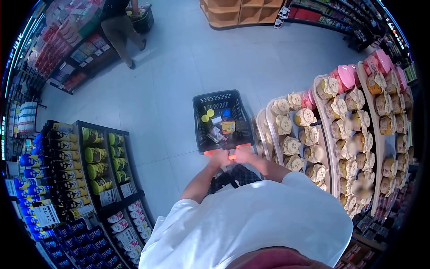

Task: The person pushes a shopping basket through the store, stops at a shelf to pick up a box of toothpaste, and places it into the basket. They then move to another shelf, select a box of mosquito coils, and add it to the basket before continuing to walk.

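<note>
Both hands grip the orange handle (232, 157) of a shopping cart. My left hand (219, 158) is closed around its left part, and my right hand (244, 155) around its right part, a short gap apart. In front of them is the cart's black basket (197, 127). Inside lie two things with yellow lids (205, 118), one with a blue lid (226, 113), a yellow box (228, 127) and some small packs (216, 133) I cannot make out. The fingers' undersides are hidden from above.
Tiered shelves of cloth-topped jars (305, 117) stand close on the right. At the left are shelves of yellow-green tubs (95, 155) and blue packs (33, 172). A person (118, 33) with a dark basket (143, 20) stands far left. A wooden stand (244, 12) is ahead.
</note>
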### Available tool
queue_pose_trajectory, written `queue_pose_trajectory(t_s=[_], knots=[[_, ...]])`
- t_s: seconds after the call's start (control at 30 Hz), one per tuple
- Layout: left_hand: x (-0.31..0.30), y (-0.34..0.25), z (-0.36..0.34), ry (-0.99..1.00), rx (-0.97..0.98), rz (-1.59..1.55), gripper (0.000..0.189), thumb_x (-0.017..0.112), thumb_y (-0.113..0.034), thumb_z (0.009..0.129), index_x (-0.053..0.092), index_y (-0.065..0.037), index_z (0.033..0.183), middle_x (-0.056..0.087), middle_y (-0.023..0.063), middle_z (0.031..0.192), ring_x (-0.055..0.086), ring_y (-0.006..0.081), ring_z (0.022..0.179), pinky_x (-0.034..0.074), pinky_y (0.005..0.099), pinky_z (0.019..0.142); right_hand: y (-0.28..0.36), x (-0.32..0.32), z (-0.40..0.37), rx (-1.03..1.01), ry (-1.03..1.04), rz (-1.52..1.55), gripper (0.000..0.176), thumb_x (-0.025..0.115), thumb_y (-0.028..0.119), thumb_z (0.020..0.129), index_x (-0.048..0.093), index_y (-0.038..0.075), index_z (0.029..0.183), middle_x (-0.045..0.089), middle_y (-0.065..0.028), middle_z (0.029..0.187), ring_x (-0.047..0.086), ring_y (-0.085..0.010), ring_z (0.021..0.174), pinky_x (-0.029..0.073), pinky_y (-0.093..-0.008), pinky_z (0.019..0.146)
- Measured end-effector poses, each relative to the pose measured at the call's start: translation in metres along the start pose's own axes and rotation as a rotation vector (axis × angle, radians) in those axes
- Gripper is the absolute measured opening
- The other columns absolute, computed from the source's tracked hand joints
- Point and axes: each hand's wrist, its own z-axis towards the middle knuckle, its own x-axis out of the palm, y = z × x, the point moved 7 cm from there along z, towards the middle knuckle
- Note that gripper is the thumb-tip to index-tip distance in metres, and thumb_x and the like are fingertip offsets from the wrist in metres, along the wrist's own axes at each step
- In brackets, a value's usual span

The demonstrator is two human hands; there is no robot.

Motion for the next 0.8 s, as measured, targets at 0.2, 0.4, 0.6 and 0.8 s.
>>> queue_pose_trajectory(t_s=[0.2,0.4,0.6,0.8], knots=[[-0.072,0.006,0.043,-0.122,0.131,-0.081,0.038,0.069,-0.036,0.072,0.068,-0.003,0.09,0.068,0.0199,0.088,0.066,0.0342,0.088,0.052,0.0431,0.076,-0.017,-0.066,0.048,0.003,0.01,-0.009,0.03,0.062,0.03,0.076,0.073,0.007,0.092,0.069,-0.0181,0.094,0.067,-0.0337,0.091,0.053,-0.0439,0.081],[-0.376,-0.039,0.022,-0.976,0.564,-0.608,0.02,0.067,-0.015,0.079,0.059,-0.001,0.09,0.058,0.006,0.087,0.056,0.0163,0.076,0.046,0.0287,0.073,-0.038,-0.128,0.108,-0.048,-0.039,0.018,0.031,0.061,0.029,0.077,0.072,0.005,0.094,0.069,-0.0184,0.096,0.067,-0.0323,0.094,0.053,-0.0426,0.082],[-0.613,-0.245,-0.246,-1.128,1.804,0.091,0.071,0.044,-0.054,0.088,0.04,0.0,0.134,0.049,0.025,0.127,0.045,0.0384,0.122,0.038,0.0527,0.101,-0.059,-0.181,0.169,-0.067,-0.081,0.052,0.029,0.062,0.031,0.078,0.072,0.007,0.092,0.07,-0.0159,0.092,0.067,-0.0314,0.091,0.054,-0.0427,0.079],[-0.605,-0.286,-0.243,-1.029,1.948,0.574,0.067,0.047,-0.05,0.086,0.042,0.0,0.13,0.05,0.0242,0.122,0.047,0.0377,0.116,0.039,0.0517,0.097,-0.077,-0.221,0.219,-0.16,-0.239,0.015,0.024,0.062,0.027,0.076,0.071,0.007,0.084,0.07,-0.0137,0.085,0.069,-0.031,0.081,0.054,-0.0437,0.07]])
